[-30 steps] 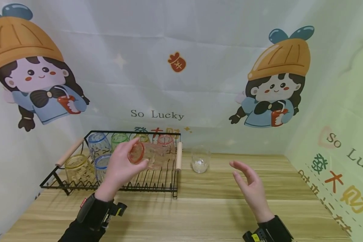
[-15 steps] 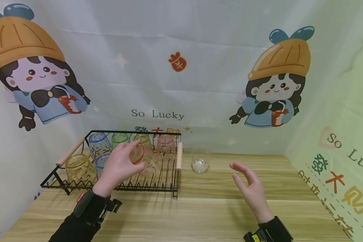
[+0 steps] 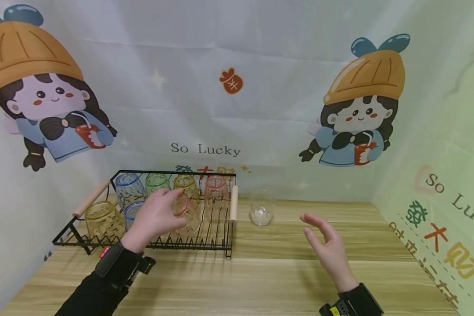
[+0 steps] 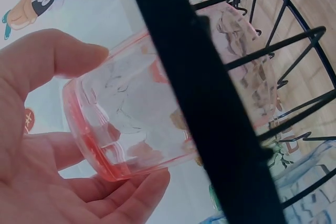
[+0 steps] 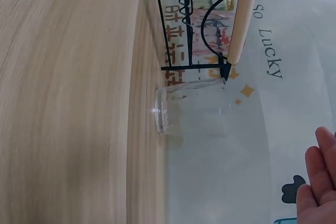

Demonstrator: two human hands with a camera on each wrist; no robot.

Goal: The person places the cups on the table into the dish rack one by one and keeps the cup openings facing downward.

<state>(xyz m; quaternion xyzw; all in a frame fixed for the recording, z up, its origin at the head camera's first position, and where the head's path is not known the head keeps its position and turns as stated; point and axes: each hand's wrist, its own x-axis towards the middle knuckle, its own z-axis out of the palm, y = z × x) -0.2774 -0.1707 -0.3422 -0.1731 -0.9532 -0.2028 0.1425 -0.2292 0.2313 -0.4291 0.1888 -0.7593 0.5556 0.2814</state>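
Note:
My left hand holds a red-rimmed drinking glass near its rim, in the front row of the black wire dish rack. In the left wrist view, the thumb lies on one side of this faceted glass and the fingers on the other; its far end reaches in among the rack wires, partly hidden by a black bar. My right hand hovers over the table at the right, fingers relaxed, holding nothing. Nearest to it stands a clear glass, upright beside the rack.
Blue, green, yellow and red rimmed glasses form the rack's back row. Left of my hand stand another yellow-rimmed glass and a blue-rimmed one. Wooden handles flank the rack; a printed cloth hangs behind.
The left hand has lowered the red-rimmed glass and turned it from lying nearly sideways to more upright in the rack's front row. The right hand has barely moved.

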